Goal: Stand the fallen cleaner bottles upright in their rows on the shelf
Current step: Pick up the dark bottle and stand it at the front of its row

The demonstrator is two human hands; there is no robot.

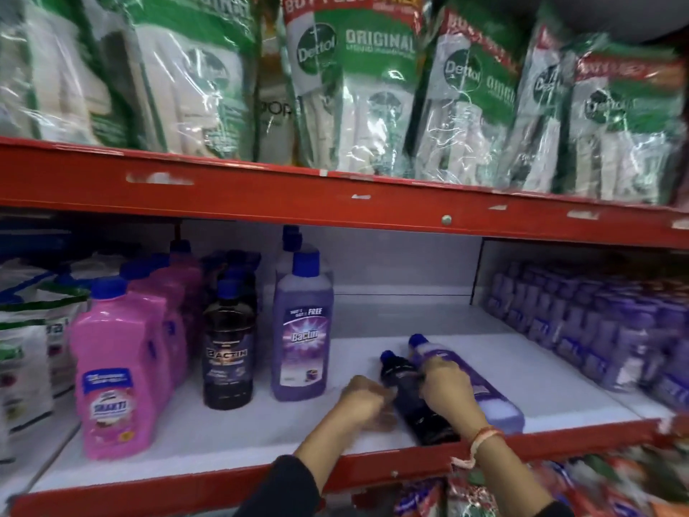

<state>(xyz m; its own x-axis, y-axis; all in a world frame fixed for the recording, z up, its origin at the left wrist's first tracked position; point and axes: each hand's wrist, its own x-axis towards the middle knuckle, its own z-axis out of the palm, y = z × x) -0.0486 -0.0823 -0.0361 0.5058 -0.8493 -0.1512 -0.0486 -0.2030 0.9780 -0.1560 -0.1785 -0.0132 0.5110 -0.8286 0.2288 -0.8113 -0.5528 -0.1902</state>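
Two cleaner bottles lie on their sides on the white shelf board [373, 319], caps pointing away from me. The black bottle [417, 404] lies on the left, with the purple bottle [484, 382] against its right side. My right hand [445, 386] rests over both bottles with its fingers curled on the purple one's upper part. My left hand [363, 399] is blurred, fingers curled, at the black bottle's left side; whether it grips the bottle is unclear. Upright rows stand to the left: a black Bactin bottle [229, 348] and a purple Bactin bottle [302, 330] at their fronts.
Pink bottles [115, 371] fill rows at far left. Packs of small purple bottles [596, 322] crowd the right side. The red upper shelf beam [335, 195] hangs low overhead, carrying green Dettol pouches [358, 87]. Bare white board lies between the upright purple bottle and the fallen ones.
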